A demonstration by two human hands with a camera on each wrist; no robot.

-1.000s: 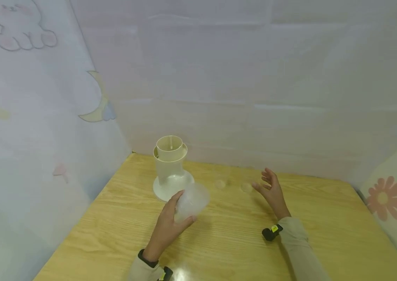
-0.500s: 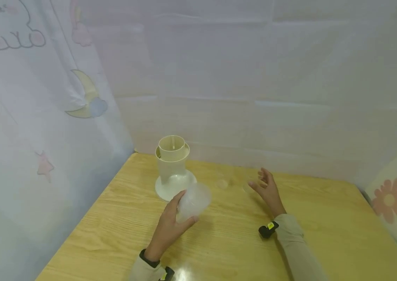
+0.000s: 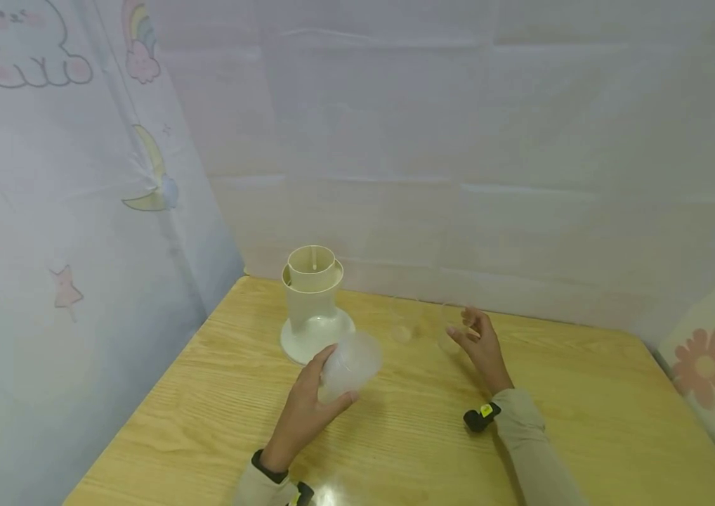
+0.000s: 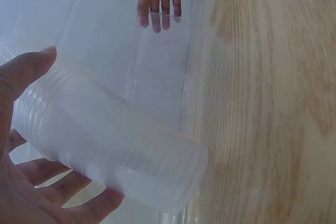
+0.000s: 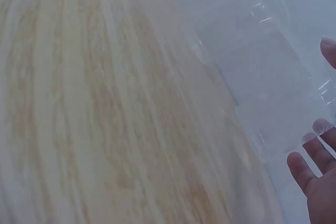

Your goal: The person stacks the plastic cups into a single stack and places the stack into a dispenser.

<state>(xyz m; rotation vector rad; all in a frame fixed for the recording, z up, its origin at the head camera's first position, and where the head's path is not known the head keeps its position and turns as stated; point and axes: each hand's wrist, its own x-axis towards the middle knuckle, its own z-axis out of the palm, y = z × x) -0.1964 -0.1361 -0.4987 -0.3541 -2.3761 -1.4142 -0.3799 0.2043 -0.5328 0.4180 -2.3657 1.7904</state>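
My left hand (image 3: 302, 414) holds a stack of nested clear plastic cups (image 3: 352, 364), tilted above the table, thumb on one side and fingers on the other. The left wrist view shows the ribbed rims of the stack (image 4: 115, 135) beside the thumb. Towards the back of the table my right hand (image 3: 482, 351) is at a single clear plastic cup (image 3: 447, 343), fingers spread and fairly straight. Its fingertips (image 5: 317, 148) lie at the cup's rim in the right wrist view; whether they press it is hard to tell. Another clear cup (image 3: 403, 333) stands to the left.
Behind the left hand stands a cream-white cylinder (image 3: 310, 306) with an inner tube and a round base. A patterned cloth (image 3: 357, 154) hangs along the back and sides of the wooden table (image 3: 408, 436).
My right hand has moved slightly left, closer to the single cup, with its fingers drawn in a little. The left hand stays nearly still with the stack. The head view has turned slightly.
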